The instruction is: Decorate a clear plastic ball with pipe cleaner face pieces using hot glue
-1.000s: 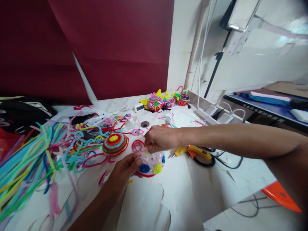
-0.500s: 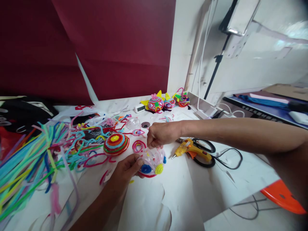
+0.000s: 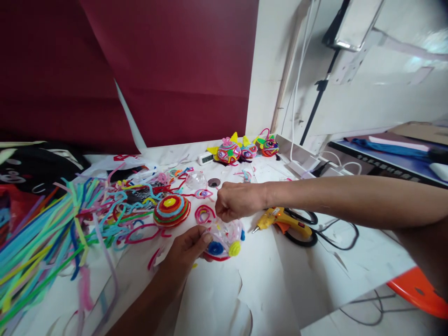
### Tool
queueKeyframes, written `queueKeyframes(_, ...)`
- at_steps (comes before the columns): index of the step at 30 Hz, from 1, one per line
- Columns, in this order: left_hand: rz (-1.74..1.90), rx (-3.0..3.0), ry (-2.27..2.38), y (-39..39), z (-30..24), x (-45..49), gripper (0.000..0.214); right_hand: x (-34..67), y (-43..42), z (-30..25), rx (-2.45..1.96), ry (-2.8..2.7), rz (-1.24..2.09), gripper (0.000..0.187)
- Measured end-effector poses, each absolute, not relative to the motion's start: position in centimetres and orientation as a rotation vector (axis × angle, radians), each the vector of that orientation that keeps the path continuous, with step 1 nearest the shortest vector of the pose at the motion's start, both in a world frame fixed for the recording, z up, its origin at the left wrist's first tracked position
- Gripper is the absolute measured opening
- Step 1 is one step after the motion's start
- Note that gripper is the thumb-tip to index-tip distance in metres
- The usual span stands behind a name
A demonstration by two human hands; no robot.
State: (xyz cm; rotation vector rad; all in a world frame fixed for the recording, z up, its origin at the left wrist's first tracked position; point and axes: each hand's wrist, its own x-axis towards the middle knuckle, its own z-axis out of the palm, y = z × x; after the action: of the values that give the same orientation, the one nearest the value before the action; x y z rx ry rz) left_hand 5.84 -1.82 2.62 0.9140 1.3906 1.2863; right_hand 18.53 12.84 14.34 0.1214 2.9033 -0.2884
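My left hand (image 3: 192,245) is closed on the left side of a clear plastic dome (image 3: 225,233), thumb on top. Blue and yellow pipe-cleaner coils are stuck round the dome, with a red band along its lower edge. Just above it my right hand (image 3: 238,199) is closed, knuckles up; its fingertips are hidden, so anything between them cannot be made out. Beside the hands lie a pink and red pipe-cleaner ring (image 3: 205,214) and a striped dome (image 3: 171,211) wound in coloured pipe cleaners. A yellow glue gun (image 3: 285,223) rests right of the clear dome.
Loose pipe cleaners (image 3: 45,233) cover the left side of the white table. Behind the hands are a clear plastic piece (image 3: 196,179), a tape roll (image 3: 213,183) and finished colourful ornaments (image 3: 229,151). Black-handled scissors (image 3: 308,216) lie by the glue gun; an orange stool (image 3: 420,289) stands right.
The view has shifted slightly, so everything sits a little further right. My right hand stays closed over the dome, and my left hand keeps its hold.
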Motion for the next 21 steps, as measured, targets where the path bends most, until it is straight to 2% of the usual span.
queueKeyframes(10,1.275,0.895,1.407,-1.9,2.7,5.8,0.031,18.7,12.9,12.4,0.153,3.049,-0.258,0.014)
queueKeyframes(18,1.345,0.844,1.415,-1.9,2.6,6.3,0.034,19.7,14.8,12.4,0.129,3.038,-0.571,0.023)
queueKeyframes(21,1.359,0.828,1.398,-1.9,2.7,6.5,0.033,20.2,15.0,12.2,0.071,3.095,-0.605,0.019)
